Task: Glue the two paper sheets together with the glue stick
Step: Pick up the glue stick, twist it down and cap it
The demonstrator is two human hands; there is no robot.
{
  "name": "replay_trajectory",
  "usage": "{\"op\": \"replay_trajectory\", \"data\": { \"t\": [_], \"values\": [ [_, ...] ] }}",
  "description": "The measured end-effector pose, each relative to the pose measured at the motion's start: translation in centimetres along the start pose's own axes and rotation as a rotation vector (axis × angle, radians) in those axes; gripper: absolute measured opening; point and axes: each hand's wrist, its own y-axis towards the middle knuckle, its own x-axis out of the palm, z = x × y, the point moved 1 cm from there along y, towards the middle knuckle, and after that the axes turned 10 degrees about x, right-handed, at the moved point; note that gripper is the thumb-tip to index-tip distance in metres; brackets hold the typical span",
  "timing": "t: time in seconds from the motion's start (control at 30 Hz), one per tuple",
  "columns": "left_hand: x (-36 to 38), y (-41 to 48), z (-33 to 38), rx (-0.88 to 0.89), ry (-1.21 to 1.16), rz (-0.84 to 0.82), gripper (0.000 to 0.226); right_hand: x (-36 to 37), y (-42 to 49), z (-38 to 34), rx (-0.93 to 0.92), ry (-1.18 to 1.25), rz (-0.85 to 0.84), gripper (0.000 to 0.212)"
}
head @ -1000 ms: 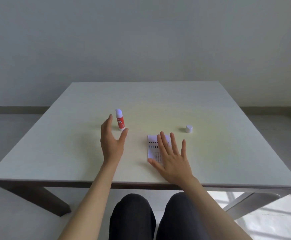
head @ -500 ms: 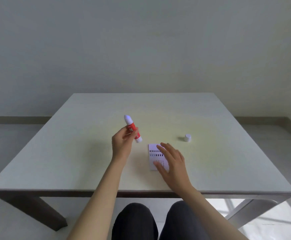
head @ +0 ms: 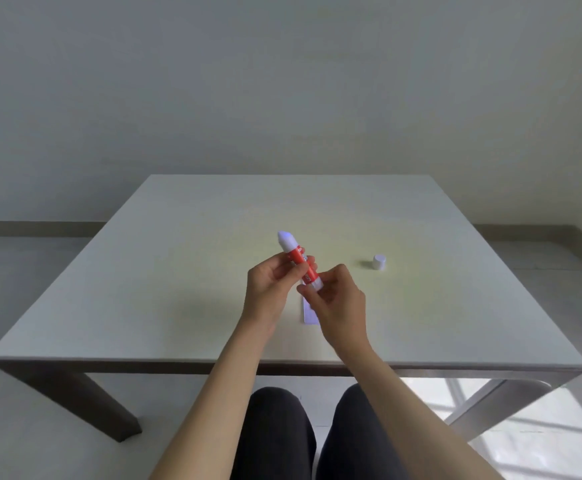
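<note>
Holding the glue stick above the desk with both hands, we see it tilted, its white rounded tip pointing up and away to the left and its white base end down toward the right. The left hand wraps its fingers around the red middle of the tube, closed on it from the left side. The right hand meets the tube at its lower end, with its fingers pinched on the white base. Both hands are raised off the surface, close together, nearly touching each other around the tube.

Below and partly behind the right hand lies the paper, flat on the desk; only a narrow strip of it along its left and near edge shows, so we cannot tell whether it is 1 sheet or 2 stacked. Well apart to the right, farther back on the desk, stands the small white cap, upright and alone, casting a short shadow to its left.

The desk is pale and square, with dark angled legs. Under its near edge we see our 2 knees in dark trousers, and sunlight falls on the floor at the lower right.
</note>
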Motion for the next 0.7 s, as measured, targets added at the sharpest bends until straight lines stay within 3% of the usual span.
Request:
{"op": "replay_trajectory", "data": {
  "t": [0.03,0.1,0.13,0.23,0.3,0.37,0.4,0.43,0.5,0.57,0.63,0.7],
  "values": [
    [0.4,-0.1,-0.1,-0.004,0.005,0.009,0.017,0.2,-0.2,0.4,-0.055,-0.163,0.133,0.031],
    [1.1,-0.3,-0.2,0.000,0.022,0.016,0.018,0.2,-0.5,0.6,-0.062,-0.168,0.197,0.035],
    [1.2,-0.3,-0.2,0.006,0.033,0.017,0.018,-0.1,-0.5,0.5,0.037,-0.024,0.101,0.040],
    [1.1,-0.1,0.0,0.011,0.072,0.007,0.017,-1.4,-0.1,-0.3,0.597,0.578,-0.413,0.064],
    [1.0,0.0,0.2,0.002,0.063,-0.004,0.014,-1.6,0.0,-0.4,0.709,0.775,-0.544,0.062],
    [1.1,0.0,0.3,-0.005,0.068,-0.001,0.012,-1.4,0.0,-0.8,0.661,0.842,-0.518,0.038],
    [1.1,0.1,0.3,-0.003,0.076,0.014,0.011,-1.2,-0.1,-0.9,0.550,0.822,-0.458,0.027],
    [1.2,0.1,0.3,0.000,0.083,0.034,0.010,-0.9,-0.3,-0.7,0.378,0.695,-0.344,0.020],
    [1.4,0.0,0.3,-0.003,0.083,0.070,0.009,-0.6,-0.6,-0.1,0.040,0.123,0.011,0.023],
    [1.5,-0.1,0.0,-0.002,0.096,0.070,0.010,-0.4,-0.7,0.6,-0.134,-0.228,0.235,0.030],
    [1.5,-0.2,-0.1,0.002,0.108,0.057,0.009,-0.4,-0.7,0.5,-0.061,-0.086,0.159,0.033],
    [1.4,-0.1,-0.3,-0.006,0.135,0.068,0.008,-1.0,-0.1,-0.3,0.328,0.313,-0.140,0.045]
  ]
}}
